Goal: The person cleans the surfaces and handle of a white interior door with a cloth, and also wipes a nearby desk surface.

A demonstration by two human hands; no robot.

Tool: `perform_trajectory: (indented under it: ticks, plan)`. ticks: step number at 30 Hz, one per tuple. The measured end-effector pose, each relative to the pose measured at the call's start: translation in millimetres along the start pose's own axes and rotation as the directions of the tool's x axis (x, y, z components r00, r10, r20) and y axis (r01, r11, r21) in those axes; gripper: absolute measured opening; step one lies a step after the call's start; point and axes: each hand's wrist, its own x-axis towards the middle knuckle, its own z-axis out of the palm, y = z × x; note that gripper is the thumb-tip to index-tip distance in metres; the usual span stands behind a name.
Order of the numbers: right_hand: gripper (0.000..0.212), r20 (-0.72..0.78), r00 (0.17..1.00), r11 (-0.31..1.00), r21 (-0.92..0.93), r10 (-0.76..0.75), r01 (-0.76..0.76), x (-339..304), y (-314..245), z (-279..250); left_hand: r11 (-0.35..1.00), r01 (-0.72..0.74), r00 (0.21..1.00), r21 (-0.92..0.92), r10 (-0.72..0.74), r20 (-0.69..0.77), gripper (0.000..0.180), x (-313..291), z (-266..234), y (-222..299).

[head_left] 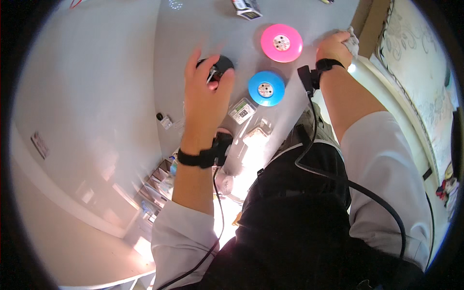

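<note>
Black round thing (pixel 224 63) sat under the left hand (pixel 203 92), couldn't tell if it was gripped tbh; right hand (pixel 333 50) clutched a bunched-up whitish cloth (pixel 354 43).

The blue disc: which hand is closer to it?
Left. The left hand is just left of the blue disc, over a black round thing; the right hand is farther, beyond its upper right, holding a pale cloth.

Pale sleeves (pixel 382 159), black garment (pixel 295 232) — black wristbands (pixel 192 158), black cables (pixel 386 206).
</note>
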Motion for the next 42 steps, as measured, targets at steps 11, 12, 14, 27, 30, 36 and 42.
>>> perform_trajectory:
  ticks: [11,12,14,27,30,36,42]
  plan:
    - [0.078,-0.108,0.99,0.992,0.072,-0.093,0.101,-3,18,5,0.896,0.439,0.896,-0.072,-0.442,-0.033,0.004,-249,4,-52]
    - [0.079,-0.131,0.984,0.982,0.131,-0.117,0.135,4,20,7,0.865,0.5,0.866,-0.041,-0.498,0.044,0.004,-267,15,-50]
    - [0.078,-0.138,0.987,0.99,0.104,-0.083,0.097,2,16,8,0.902,0.419,0.907,-0.105,-0.411,0.086,0.007,-300,34,-37]
    - [0.063,0.079,0.843,0.84,-0.071,-0.532,0.538,40,21,27,0.703,0.563,0.732,-0.435,-0.669,-0.133,0.014,-379,113,73]
    - [0.062,0.212,0.59,0.594,-0.053,-0.779,0.803,34,36,29,0.356,0.637,0.347,-0.684,-0.924,-0.158,0.018,-478,168,76]
    - [0.06,0.871,-0.08,0.276,0.239,-0.485,0.931,-70,221,-2,-0.5,0.611,-0.694,-0.614,-0.711,-0.112,0.03,-761,434,308]
    - [0.058,0.703,-0.298,-0.23,0.551,0.646,0.802,-85,416,-56,-0.909,-0.291,-0.705,-0.297,-0.005,0.709,0.039,-685,589,599]
